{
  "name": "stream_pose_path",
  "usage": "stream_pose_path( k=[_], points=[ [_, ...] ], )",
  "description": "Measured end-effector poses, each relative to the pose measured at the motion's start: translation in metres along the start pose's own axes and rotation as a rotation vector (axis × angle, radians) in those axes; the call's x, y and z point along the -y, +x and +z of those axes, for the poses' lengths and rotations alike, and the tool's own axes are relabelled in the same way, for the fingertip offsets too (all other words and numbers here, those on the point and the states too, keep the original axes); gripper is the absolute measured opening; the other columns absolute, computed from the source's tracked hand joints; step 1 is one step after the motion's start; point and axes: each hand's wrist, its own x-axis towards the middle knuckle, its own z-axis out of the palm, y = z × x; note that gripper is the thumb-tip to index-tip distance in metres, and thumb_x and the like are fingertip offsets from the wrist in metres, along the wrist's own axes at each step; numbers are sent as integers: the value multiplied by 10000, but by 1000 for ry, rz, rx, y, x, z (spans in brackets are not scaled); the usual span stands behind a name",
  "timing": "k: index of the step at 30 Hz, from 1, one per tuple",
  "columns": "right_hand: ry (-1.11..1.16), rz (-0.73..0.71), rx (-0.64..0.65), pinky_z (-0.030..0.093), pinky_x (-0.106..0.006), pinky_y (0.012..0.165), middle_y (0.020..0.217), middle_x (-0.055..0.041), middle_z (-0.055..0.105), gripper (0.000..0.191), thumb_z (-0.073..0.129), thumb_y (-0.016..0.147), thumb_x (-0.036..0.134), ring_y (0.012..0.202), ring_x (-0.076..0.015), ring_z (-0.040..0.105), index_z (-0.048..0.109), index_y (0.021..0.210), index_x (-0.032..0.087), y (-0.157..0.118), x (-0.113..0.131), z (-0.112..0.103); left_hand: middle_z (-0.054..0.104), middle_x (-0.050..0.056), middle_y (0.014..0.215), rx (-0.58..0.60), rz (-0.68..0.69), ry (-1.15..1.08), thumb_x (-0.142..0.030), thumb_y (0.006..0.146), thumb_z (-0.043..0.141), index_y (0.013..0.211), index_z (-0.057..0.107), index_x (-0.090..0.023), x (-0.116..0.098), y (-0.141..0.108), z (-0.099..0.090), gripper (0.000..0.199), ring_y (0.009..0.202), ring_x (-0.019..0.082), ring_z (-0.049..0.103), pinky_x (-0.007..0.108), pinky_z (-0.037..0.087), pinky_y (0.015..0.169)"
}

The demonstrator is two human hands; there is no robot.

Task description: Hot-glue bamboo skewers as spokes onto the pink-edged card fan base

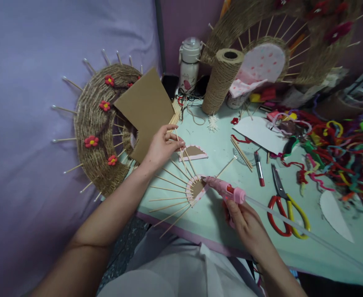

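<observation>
A pink hot glue gun [223,186] is in my right hand [241,216], with a long translucent glue stick [286,222] trailing from its back. Its nozzle points at the edge of a small cardboard half-circle [199,189] with a pink border. Several thin wooden sticks [169,202] fan out from that piece. My left hand [165,144] is closed in a pinch on one thin wooden stick [179,142], held above the fan. Just beyond lies a second pink-edged cardboard half-circle [193,152].
A twine-woven half-ring [91,111] with red flowers leans at left, partly behind a cardboard sheet [150,103]. A twine roll [221,80] and white bottle [189,64] stand at the back. Scissors [285,206], a marker [259,169] and colourful pipe cleaners [333,152] lie at right.
</observation>
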Motion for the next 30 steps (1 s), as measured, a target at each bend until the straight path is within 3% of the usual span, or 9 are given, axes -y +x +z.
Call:
stream_pose_path(
  k=[10,21,30],
  points=[
    [-26,-3,-8,411,-300,490,504,-17,515,613,317,904,738,475,-175,498,444,550,254,-1,0,1,619,-67,706,18,17,-10,9,743,658,1100,499,-187,2,4,2,437,638,100,677,237,540,658],
    [-25,-7,-17,388,-297,487,502,-16,522,596,340,919,710,486,-177,503,474,560,254,-7,-2,-1,585,-56,720,57,-15,33,20,776,635,1098,510,-184,-10,12,20,401,634,118,671,273,546,666],
    [-20,-37,-20,383,-289,484,506,-5,504,543,353,937,642,491,-168,480,441,568,255,-10,-1,-4,510,-74,755,72,75,259,0,737,709,1008,524,-201,2,22,38,384,532,52,570,181,452,515]
  ],
)
